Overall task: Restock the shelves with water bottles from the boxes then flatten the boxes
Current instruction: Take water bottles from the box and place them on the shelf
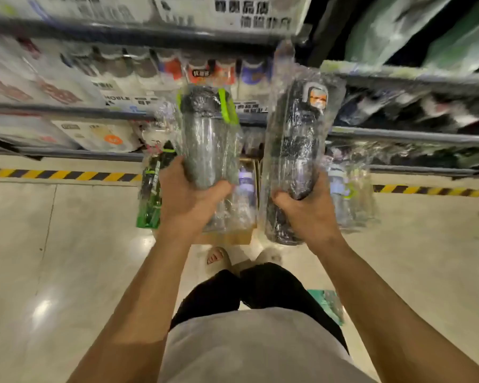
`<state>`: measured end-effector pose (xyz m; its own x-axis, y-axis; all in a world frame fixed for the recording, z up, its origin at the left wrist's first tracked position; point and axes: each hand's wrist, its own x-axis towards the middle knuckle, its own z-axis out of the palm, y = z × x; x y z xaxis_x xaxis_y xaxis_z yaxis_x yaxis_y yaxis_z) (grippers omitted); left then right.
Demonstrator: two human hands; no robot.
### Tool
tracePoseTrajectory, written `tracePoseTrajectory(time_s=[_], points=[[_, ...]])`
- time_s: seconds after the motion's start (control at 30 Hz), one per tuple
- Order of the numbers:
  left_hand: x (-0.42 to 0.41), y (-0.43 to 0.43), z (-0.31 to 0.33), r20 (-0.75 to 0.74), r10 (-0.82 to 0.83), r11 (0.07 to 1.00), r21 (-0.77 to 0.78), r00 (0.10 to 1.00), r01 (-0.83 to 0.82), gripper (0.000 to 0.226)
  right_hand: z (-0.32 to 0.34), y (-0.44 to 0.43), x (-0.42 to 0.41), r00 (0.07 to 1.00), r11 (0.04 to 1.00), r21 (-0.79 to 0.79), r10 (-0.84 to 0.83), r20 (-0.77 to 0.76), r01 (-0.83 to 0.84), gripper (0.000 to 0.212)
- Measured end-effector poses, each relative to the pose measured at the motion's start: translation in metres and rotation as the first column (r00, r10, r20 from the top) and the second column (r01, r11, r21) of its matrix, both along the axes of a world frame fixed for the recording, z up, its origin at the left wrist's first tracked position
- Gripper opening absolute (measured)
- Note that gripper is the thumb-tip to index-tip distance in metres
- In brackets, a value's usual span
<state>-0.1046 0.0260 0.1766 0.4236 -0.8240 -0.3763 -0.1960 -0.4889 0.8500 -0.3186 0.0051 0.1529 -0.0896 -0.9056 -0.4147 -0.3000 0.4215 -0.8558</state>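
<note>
A dark grey cylindrical water bottle with a black lid and lime-green strap (208, 139), sealed in crinkled clear plastic, is being gripped near its base by the left hand (188, 194). A taller black bottle with a grey lid and orange tag (296, 150), wrapped likewise, is being gripped by the right hand (307, 205), and both lids are pointing toward the grey metal shelves (398, 136). Below them an open brown cardboard box (230, 239) is sitting on the floor, holding more plastic-wrapped bottles with pale purple parts (245, 183), and a green-and-black wrapped bottle (152, 189) is lying just beside it.
</note>
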Motion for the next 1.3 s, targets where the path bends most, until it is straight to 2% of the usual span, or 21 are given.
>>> tracePoseTrajectory(time_s=[0.07, 0.17, 0.27, 0.37, 0.5, 0.6, 0.8, 1.03, 1.2, 1.3], points=[[-0.016, -0.007, 0.048, -0.045, -0.060, 0.996, -0.071, 0.997, 0.057, 0.045, 0.049, 0.003, -0.024, 1.000, 0.998, -0.058, -0.023, 0.004, 0.023, 0.058], [-0.044, -0.024, 0.112, -0.087, -0.152, 0.978, -0.156, 0.985, 0.137, 0.057, 0.121, 0.002, -0.060, 0.999, 0.984, -0.171, -0.042, 0.011, 0.044, 0.066], [-0.080, -0.040, 0.169, -0.076, -0.242, 0.944, -0.251, 0.967, 0.216, 0.065, 0.179, -0.003, -0.103, 0.999, 0.944, -0.325, -0.054, -0.001, 0.051, 0.058], [-0.127, -0.056, 0.218, -0.037, -0.302, 0.899, -0.343, 0.953, 0.272, 0.059, 0.235, -0.008, -0.152, 0.996, 0.882, -0.464, -0.091, 0.002, 0.082, 0.065], [-0.207, -0.067, 0.281, 0.051, -0.322, 0.824, -0.476, 0.945, 0.306, 0.077, 0.302, -0.012, -0.233, 0.994, 0.799, -0.595, -0.112, -0.002, 0.089, 0.072], [-0.272, -0.066, 0.318, 0.057, -0.332, 0.769, -0.562, 0.942, 0.305, 0.077, 0.344, -0.007, -0.298, 0.993, 0.748, -0.660, -0.113, -0.019, 0.073, 0.087], [-0.386, -0.067, 0.375, 0.032, -0.370, 0.666, -0.687, 0.928, 0.289, 0.081, 0.403, -0.003, -0.405, 0.986, 0.670, -0.738, -0.160, -0.039, 0.079, 0.091], [-0.460, -0.108, 0.431, 0.065, -0.417, 0.581, -0.748, 0.907, 0.321, 0.082, 0.448, -0.035, -0.485, 0.979, 0.604, -0.792, -0.201, -0.045, 0.087, 0.096], [-0.495, -0.171, 0.476, 0.084, -0.480, 0.469, -0.816, 0.873, 0.337, 0.080, 0.479, -0.088, -0.522, 0.972, 0.526, -0.844, -0.233, -0.022, 0.107, 0.072], [-0.517, -0.213, 0.505, 0.080, -0.524, 0.411, -0.849, 0.848, 0.333, 0.092, 0.502, -0.122, -0.543, 0.969, 0.496, -0.863, -0.245, -0.031, 0.097, 0.073]])
